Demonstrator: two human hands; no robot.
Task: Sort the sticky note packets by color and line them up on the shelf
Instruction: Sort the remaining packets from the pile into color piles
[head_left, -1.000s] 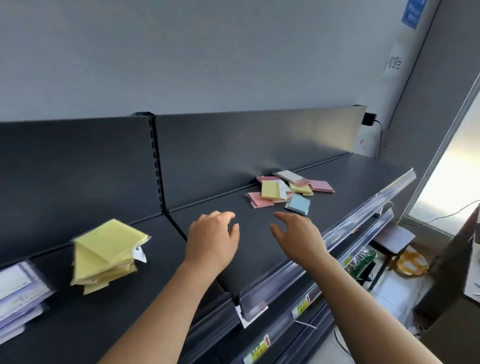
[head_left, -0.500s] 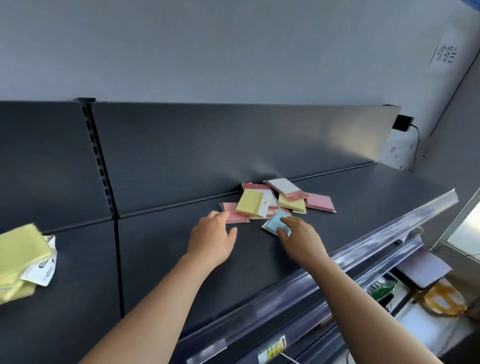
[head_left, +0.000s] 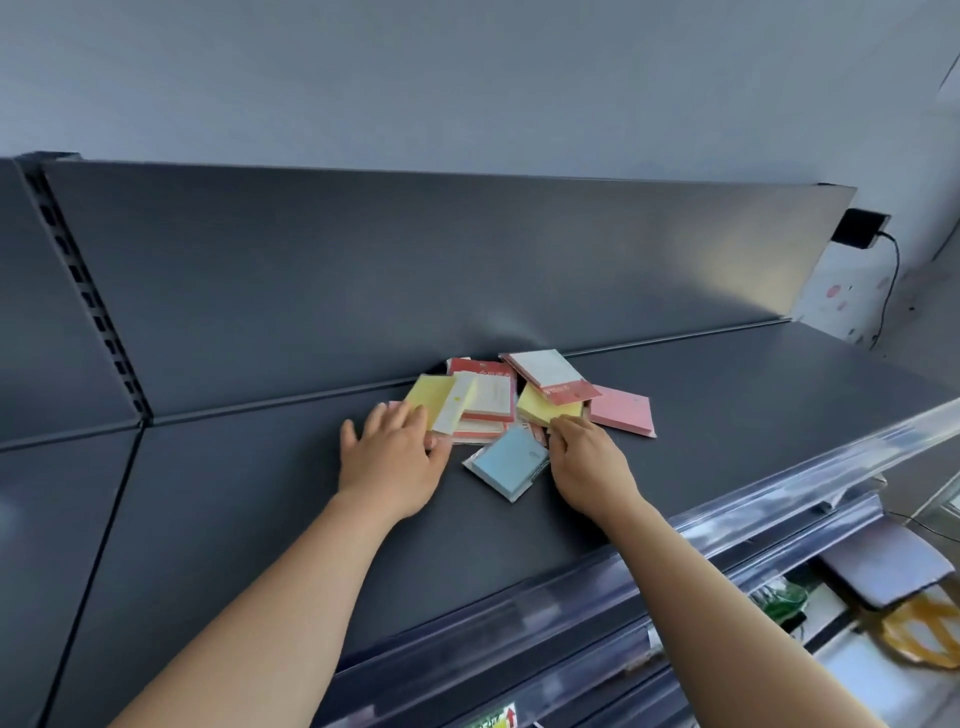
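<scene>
Advanced, left grip (head_left: 392, 462) and right grip (head_left: 587, 462) flank blue packet (head_left: 506, 460).

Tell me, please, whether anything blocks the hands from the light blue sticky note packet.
Nothing visible does: the light blue square sticky note packet lies uncovered on the dark grey metal shelf, between the left hand and the right hand.

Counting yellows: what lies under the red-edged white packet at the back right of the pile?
A yellow packet sticks out from under the white packet; a pink packet seems partly tucked beneath too. Anything else under it is covered.
</scene>
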